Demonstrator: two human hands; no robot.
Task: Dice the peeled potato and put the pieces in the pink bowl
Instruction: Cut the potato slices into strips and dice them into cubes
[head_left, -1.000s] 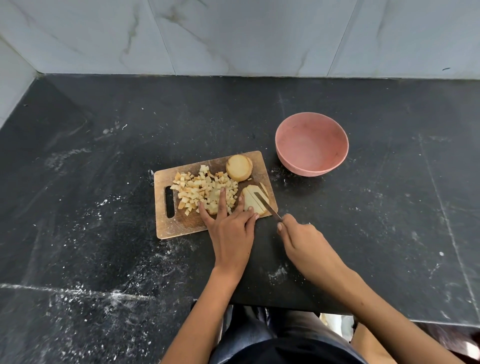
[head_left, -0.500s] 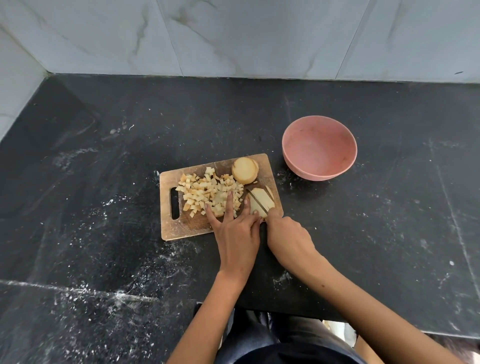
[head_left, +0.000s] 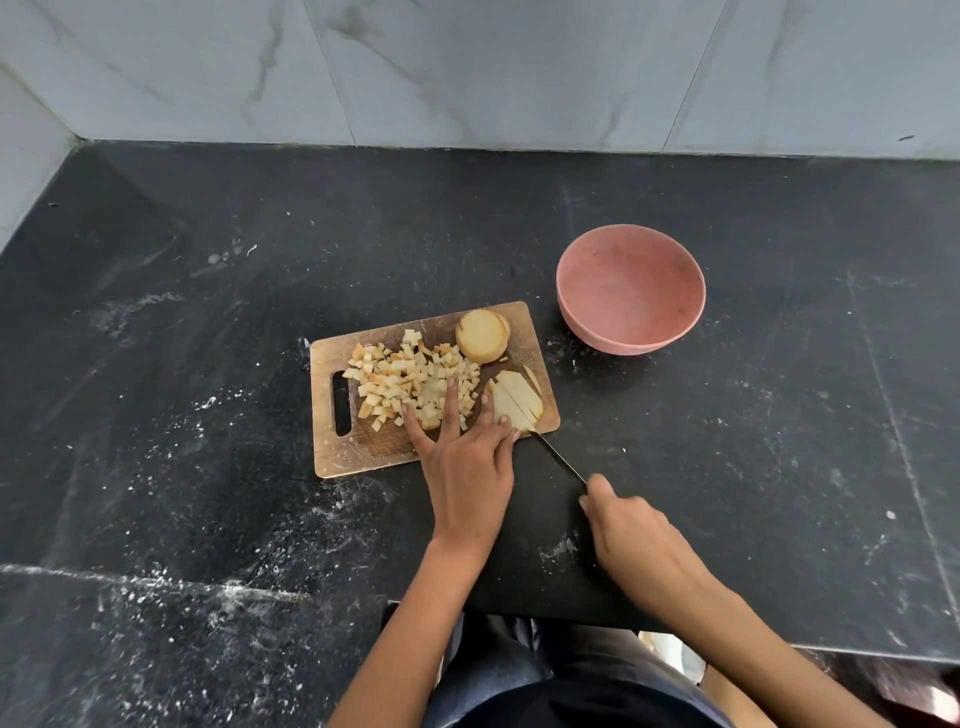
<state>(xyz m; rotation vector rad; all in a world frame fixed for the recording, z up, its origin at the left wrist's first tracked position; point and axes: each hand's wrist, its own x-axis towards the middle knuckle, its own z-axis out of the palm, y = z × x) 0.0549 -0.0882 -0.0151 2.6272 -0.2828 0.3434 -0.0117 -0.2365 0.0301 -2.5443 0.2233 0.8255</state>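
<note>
Where the black, flour-dusted worktop (head_left: 208, 467) nears its front edge, a small wooden cutting board (head_left: 363, 447) lies, its slotted handle end to the left. Item one: a heap of diced potato (head_left: 410, 376), pale yellow with browner edges, small uneven cubes, spread over the board's middle. Item two: a round peeled potato piece (head_left: 480, 336), cut face up, tan and smooth, at the board's far right corner. Item three: a flat potato slab (head_left: 517, 400) at the board's near right corner, pale cream, scored by lengthwise cuts into strips that lie together, one thin sliver just beside it toward the board's right edge. Item four: a pink bowl (head_left: 631, 288), matte, round, nothing visible inside, standing on the worktop off the board's far right corner, apart from it. Left hand (head_left: 467, 467): fingers straight and spread, tips pressing on the dice and on the slab's near left edge. Right hand (head_left: 631, 535): curled around the handle of a knife (head_left: 558, 457), clear of the board over the worktop near its front edge, the blade slanting up-left with its tip at the slab's near end. Pale marble-patterned tiles (head_left: 519, 67) back the worktop's far edge.
</note>
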